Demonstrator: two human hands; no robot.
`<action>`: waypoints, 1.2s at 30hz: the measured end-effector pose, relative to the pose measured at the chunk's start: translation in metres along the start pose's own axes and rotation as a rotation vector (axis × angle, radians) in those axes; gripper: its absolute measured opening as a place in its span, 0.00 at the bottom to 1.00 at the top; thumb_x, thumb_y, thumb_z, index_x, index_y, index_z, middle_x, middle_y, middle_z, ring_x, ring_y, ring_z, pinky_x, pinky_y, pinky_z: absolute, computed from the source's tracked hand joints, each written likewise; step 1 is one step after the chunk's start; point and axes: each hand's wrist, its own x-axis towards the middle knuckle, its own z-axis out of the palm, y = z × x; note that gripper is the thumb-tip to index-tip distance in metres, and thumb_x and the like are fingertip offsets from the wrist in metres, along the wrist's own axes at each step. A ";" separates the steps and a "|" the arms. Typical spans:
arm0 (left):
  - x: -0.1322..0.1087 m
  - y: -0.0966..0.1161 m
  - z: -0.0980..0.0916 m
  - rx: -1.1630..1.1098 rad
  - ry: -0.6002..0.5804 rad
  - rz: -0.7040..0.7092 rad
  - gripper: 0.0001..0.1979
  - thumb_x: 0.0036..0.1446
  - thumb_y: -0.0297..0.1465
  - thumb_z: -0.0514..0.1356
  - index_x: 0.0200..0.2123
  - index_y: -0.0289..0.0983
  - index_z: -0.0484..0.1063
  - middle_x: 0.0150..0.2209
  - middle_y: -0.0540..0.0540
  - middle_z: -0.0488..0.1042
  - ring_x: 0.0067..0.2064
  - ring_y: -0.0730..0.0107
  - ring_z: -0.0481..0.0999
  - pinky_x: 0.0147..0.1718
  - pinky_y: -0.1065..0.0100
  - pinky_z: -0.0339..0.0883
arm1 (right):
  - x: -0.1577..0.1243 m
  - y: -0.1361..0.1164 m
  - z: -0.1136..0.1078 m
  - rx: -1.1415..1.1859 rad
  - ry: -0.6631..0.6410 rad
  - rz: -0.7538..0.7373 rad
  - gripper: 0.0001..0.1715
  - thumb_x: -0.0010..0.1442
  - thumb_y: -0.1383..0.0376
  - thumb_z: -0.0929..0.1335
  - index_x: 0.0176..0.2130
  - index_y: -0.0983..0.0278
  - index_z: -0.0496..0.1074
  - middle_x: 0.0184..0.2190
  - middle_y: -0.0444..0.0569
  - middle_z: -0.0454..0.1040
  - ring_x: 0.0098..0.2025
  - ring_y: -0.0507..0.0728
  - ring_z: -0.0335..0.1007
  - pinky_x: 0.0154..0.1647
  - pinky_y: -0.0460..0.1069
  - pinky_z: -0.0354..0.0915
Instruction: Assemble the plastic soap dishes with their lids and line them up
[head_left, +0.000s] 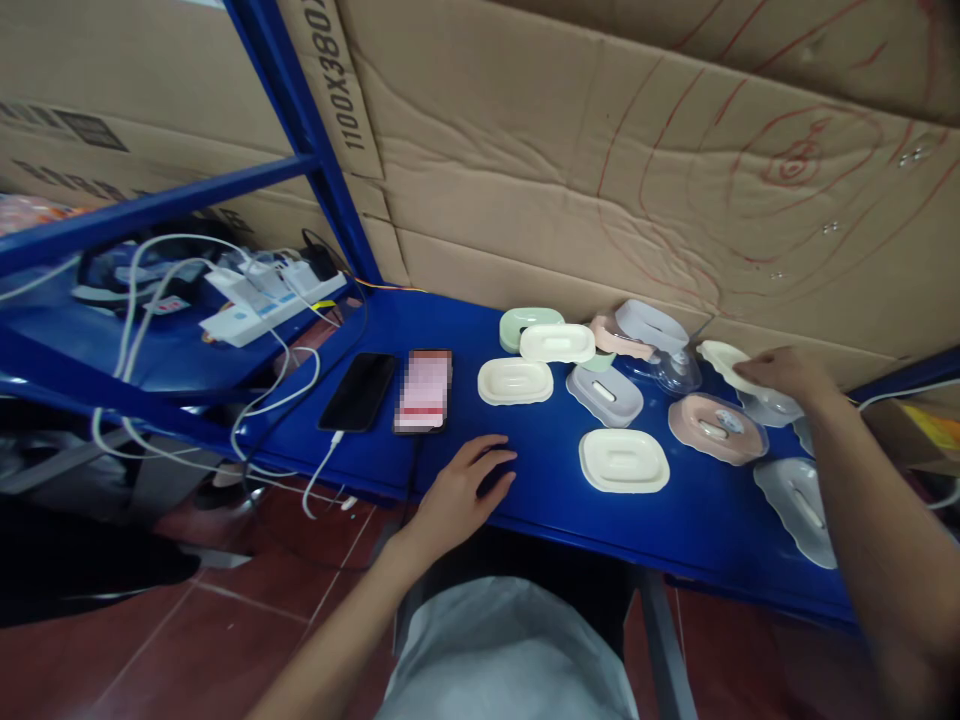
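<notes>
My right hand [787, 372] reaches to the far right of the blue table and pinches the right end of a cream plastic dish [720, 352]. Under that hand lie translucent grey pieces [772, 405], partly hidden by it. My left hand [469, 485] rests near the front edge, fingers apart and holding nothing. Between the hands are a cream oval dish [624, 462], another cream dish [516, 382] and a grey wavy-edged dish [604, 394]. A pink piece [716, 428] with a small white bar sits right of them, and a larger grey one [799, 508] lies by my right forearm.
Behind are a green dish [525, 322], a light grey piece [651, 325] and a clear cover [677, 372], against a cardboard wall [525, 150]. To the left lie a black phone [358, 391], a lit phone [424, 390] and a power strip [274, 305] with trailing white cables.
</notes>
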 end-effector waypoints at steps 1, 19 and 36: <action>0.001 0.003 0.000 0.017 -0.016 0.012 0.13 0.73 0.34 0.60 0.57 0.44 0.77 0.61 0.42 0.76 0.62 0.55 0.78 0.62 0.50 0.76 | -0.006 0.002 -0.008 -0.015 -0.019 0.049 0.16 0.55 0.55 0.73 0.33 0.65 0.84 0.31 0.62 0.81 0.31 0.61 0.73 0.34 0.53 0.58; 0.157 0.018 0.028 0.488 -0.300 0.294 0.15 0.74 0.34 0.57 0.56 0.36 0.77 0.55 0.38 0.79 0.55 0.53 0.79 0.55 0.55 0.71 | -0.131 -0.123 0.030 0.008 0.333 -0.220 0.19 0.72 0.59 0.63 0.52 0.64 0.79 0.47 0.57 0.82 0.37 0.61 0.77 0.28 0.52 0.47; 0.084 0.064 0.049 0.368 -0.420 0.534 0.25 0.73 0.49 0.58 0.60 0.36 0.73 0.61 0.35 0.75 0.64 0.46 0.73 0.61 0.50 0.67 | -0.153 -0.148 0.075 0.084 0.213 -0.795 0.28 0.74 0.50 0.66 0.61 0.65 0.76 0.54 0.60 0.75 0.53 0.68 0.70 0.51 0.59 0.61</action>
